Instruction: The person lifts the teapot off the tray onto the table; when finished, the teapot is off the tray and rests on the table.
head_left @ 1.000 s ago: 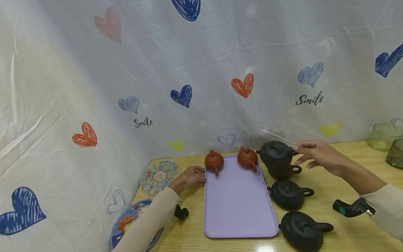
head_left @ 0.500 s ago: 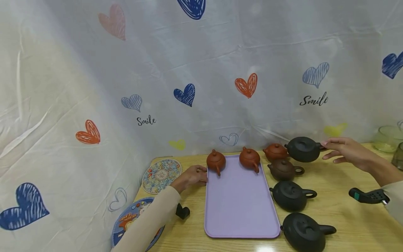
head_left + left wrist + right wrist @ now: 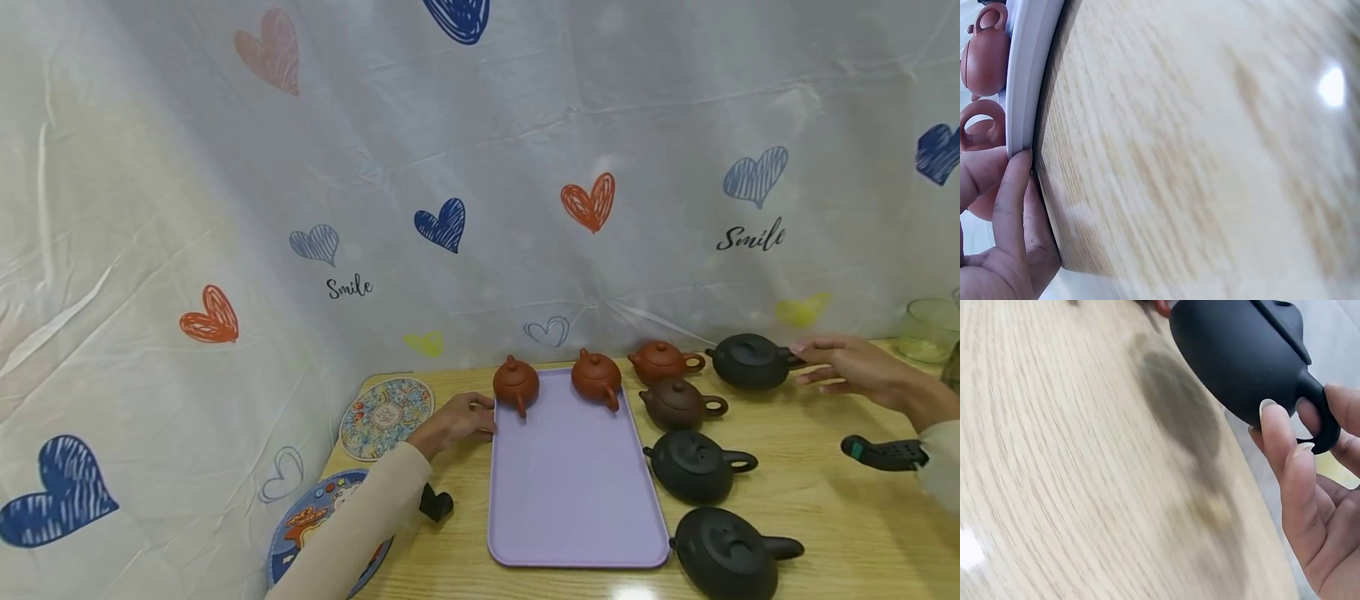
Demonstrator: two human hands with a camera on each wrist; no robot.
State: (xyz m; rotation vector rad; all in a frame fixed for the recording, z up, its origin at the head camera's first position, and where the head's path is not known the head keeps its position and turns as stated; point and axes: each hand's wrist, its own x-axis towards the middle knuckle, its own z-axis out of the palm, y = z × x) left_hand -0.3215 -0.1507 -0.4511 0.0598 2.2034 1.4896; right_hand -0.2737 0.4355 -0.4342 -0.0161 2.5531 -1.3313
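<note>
My right hand (image 3: 862, 373) grips the loop handle of a black teapot (image 3: 750, 362) at the back right. In the right wrist view the same black teapot (image 3: 1235, 359) hangs over the table with its shadow beneath. My left hand (image 3: 457, 421) pinches the left edge of a lilac tray (image 3: 570, 500) near its far corner; the left wrist view shows thumb and fingers at the tray rim (image 3: 1025, 75). Two orange-brown teapots, one at the far left corner (image 3: 516, 383) and one at the far right (image 3: 597, 377), stand on the tray with handles toward me.
Right of the tray stand an orange-brown teapot (image 3: 662, 362), a dark brown teapot (image 3: 677, 404) and two black teapots, one in the middle (image 3: 690, 467) and one nearest me (image 3: 723, 550). Round patterned mats (image 3: 386, 418) lie left. A glass vessel (image 3: 926, 329) is far right.
My right hand has carried the black teapot to the right, away from the row, uncovering the orange-brown and dark brown teapots, then lower. The left hand stays at the tray edge.
</note>
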